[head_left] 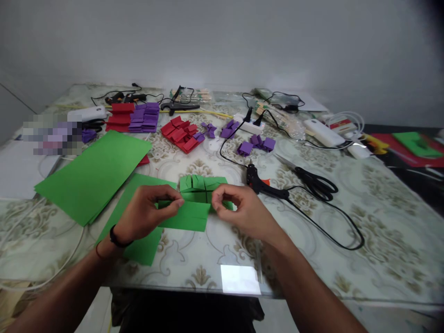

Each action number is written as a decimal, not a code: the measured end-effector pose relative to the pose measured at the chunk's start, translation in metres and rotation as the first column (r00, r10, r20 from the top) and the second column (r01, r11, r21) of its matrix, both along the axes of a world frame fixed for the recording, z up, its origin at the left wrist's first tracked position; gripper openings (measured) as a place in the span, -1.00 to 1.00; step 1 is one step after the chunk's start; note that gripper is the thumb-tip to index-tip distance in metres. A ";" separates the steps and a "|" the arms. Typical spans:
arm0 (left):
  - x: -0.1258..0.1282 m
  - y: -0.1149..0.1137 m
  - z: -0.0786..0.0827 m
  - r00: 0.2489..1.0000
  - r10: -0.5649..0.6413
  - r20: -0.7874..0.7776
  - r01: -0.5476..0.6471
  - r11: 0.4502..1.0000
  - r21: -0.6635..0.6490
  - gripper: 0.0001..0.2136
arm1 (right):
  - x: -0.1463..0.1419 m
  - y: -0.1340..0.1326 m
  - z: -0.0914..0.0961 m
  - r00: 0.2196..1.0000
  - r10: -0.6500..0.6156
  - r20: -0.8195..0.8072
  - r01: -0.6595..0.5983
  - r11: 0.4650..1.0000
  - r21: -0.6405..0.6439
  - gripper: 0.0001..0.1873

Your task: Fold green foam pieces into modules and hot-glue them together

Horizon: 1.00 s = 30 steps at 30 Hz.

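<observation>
A small rectangular piece of green paper point(189, 216) lies between my hands, with a crease line near its lower edge. My left hand point(149, 210) pinches it at the upper edge with thumb and forefinger. My right hand point(239, 208) is closed in a pinch beside the paper's right corner; what is between those fingertips is hidden. Just behind my hands sit folded green paper pieces point(197, 183), side by side and partly covered by my right hand. Under my left hand rests a larger green sheet point(144, 252).
A stack of green sheets point(95, 175) is at left. Red folded pieces point(180, 134) and purple folded pieces point(147, 118) lie farther back. To the right are a corded black glue gun point(256, 180) and black-handled scissors point(312, 180). A white power strip point(249, 125) stands behind.
</observation>
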<state>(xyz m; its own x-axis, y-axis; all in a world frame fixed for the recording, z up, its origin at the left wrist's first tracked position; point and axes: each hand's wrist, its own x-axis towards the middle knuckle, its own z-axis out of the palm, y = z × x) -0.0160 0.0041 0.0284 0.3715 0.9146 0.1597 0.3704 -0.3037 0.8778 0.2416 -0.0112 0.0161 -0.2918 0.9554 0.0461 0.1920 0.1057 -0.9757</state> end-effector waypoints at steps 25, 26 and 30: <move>0.010 -0.006 -0.007 0.995 -0.098 -0.029 0.098 0.995 0.000 -0.91 | -0.020 -0.008 0.000 1.000 -0.009 -0.011 0.009 1.000 0.000 -0.94; 0.008 -0.004 -0.005 0.995 -0.101 -0.018 0.100 0.995 -0.012 -0.91 | -0.018 -0.007 0.000 1.000 -0.018 -0.006 0.018 1.000 -0.002 -0.94; -0.004 0.004 0.000 0.996 -0.079 0.033 0.082 0.993 -0.084 -0.90 | -0.009 -0.002 0.000 0.996 -0.093 0.014 0.092 0.995 0.030 -0.97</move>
